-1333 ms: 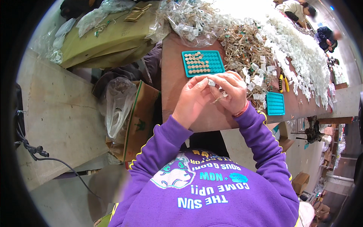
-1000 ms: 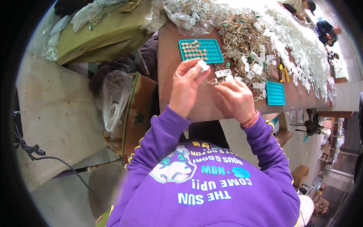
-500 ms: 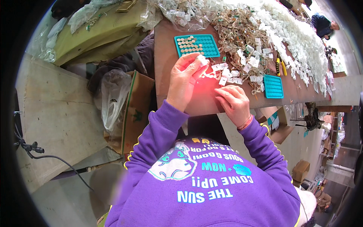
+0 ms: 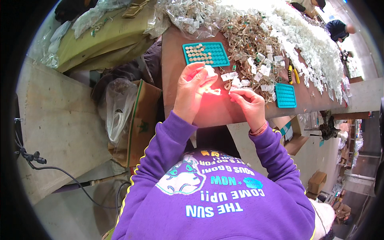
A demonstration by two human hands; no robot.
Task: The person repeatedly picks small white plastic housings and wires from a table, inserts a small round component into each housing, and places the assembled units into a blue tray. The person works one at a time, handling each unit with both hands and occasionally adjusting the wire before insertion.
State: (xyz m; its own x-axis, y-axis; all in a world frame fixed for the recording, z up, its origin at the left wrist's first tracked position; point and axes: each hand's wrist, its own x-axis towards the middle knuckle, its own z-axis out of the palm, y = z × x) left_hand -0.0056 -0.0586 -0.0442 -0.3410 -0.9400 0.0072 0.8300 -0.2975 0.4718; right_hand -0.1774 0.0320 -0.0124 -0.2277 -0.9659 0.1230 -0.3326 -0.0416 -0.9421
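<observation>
We wear purple sweatshirt (image 4: pixel 256 218), long sleeves (image 4: pixel 166 138), narrow yellow trim (image 4: pixel 277 132) running down outer sides, left and right of animal-head print (image 4: pixel 183 181). Print mostly white, green-eyed. Lettering (image 4: pixel 225 181) right of print, in white and pale blue, upside down. Small yellow shapes (image 4: pixel 210 153) above print, toward right; ragged blue patch (image 4: pixel 253 183) well right of it. Reddish band (image 4: pixel 260 130) around right wrist (image 4: pixel 259 126), up and right from print.

A small white piece (image 4: pixel 210 72), partly hidden, sits pinched in the fingertips of the left hand (image 4: pixel 189 89); just below it a pale, cord-like strand (image 4: pixel 213 91) is washed in red light. Small white rectangular tags (image 4: pixel 241 83) lie loosely clustered beside the right hand's (image 4: pixel 251 105) fingertips, at varied angles.
</observation>
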